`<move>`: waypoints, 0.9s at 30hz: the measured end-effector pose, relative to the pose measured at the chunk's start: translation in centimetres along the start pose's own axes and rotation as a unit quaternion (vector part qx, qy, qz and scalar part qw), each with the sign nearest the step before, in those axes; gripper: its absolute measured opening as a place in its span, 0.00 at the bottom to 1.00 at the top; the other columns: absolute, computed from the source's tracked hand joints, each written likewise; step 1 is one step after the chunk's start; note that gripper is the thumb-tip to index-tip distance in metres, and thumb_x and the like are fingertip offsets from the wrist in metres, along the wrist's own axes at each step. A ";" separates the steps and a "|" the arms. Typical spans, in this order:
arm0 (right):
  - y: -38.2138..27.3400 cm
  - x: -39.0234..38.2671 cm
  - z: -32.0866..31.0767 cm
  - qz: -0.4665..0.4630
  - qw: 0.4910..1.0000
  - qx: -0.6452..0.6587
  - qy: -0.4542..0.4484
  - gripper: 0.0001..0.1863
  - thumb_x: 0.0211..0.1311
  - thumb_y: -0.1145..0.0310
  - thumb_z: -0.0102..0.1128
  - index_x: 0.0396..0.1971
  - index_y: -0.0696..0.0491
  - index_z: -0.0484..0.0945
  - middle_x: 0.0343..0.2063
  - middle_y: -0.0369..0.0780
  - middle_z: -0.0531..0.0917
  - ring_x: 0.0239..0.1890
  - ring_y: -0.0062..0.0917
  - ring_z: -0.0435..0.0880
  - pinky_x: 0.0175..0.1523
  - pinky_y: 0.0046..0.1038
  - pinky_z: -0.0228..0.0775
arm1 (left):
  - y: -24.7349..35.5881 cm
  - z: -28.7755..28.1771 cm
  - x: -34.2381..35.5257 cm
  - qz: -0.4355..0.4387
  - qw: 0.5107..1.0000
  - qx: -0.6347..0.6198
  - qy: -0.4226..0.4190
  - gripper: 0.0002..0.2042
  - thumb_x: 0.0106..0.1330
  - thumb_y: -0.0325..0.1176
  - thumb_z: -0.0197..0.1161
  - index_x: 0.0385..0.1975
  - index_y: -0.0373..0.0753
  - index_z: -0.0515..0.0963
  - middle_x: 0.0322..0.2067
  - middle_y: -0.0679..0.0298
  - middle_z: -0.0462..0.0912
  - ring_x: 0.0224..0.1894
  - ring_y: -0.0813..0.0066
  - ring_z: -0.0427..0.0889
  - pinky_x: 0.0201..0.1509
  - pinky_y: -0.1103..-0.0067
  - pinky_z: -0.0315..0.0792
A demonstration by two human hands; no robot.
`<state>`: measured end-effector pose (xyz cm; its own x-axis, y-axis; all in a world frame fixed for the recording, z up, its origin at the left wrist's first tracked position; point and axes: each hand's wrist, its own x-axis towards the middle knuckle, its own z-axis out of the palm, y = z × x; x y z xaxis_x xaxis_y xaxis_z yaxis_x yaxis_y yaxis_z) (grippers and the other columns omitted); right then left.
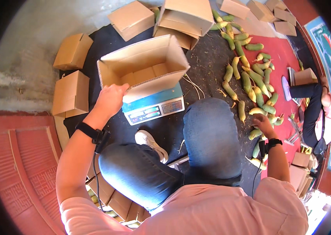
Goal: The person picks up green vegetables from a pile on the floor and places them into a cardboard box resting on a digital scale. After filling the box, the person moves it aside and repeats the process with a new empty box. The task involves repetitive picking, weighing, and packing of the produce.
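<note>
Pink shirt (216, 211) before scale (155, 110), left fingers (120, 90) pinching carton (147, 88) atop it, right fingers (256, 119) half-curled at radishes (255, 134), grip unclear

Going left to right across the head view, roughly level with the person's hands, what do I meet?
Closed cardboard box by the wall → left hand → blue-and-white scale → right jeans knee → right hand → another person in a light top.
</note>
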<state>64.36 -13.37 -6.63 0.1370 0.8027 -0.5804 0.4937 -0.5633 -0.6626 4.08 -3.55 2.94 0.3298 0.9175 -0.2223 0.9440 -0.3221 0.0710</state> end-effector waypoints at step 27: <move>13.5 27.4 -1.5 0.218 0.894 -0.223 0.320 0.35 0.41 0.63 0.61 0.52 0.58 0.60 0.51 0.52 0.68 0.54 0.46 0.66 0.57 0.39 0.62 | 1.3 -5.4 3.3 -0.303 0.907 -0.275 0.100 0.18 0.65 0.36 0.54 0.55 0.39 0.69 0.52 0.55 0.73 0.52 0.65 0.72 0.54 0.71 0.64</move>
<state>76.06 1.33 -30.73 0.7937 0.5532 -0.2528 0.5473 -0.8309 -0.1002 6.45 0.32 7.55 -0.3082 0.9287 -0.2062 0.7943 0.3706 0.4815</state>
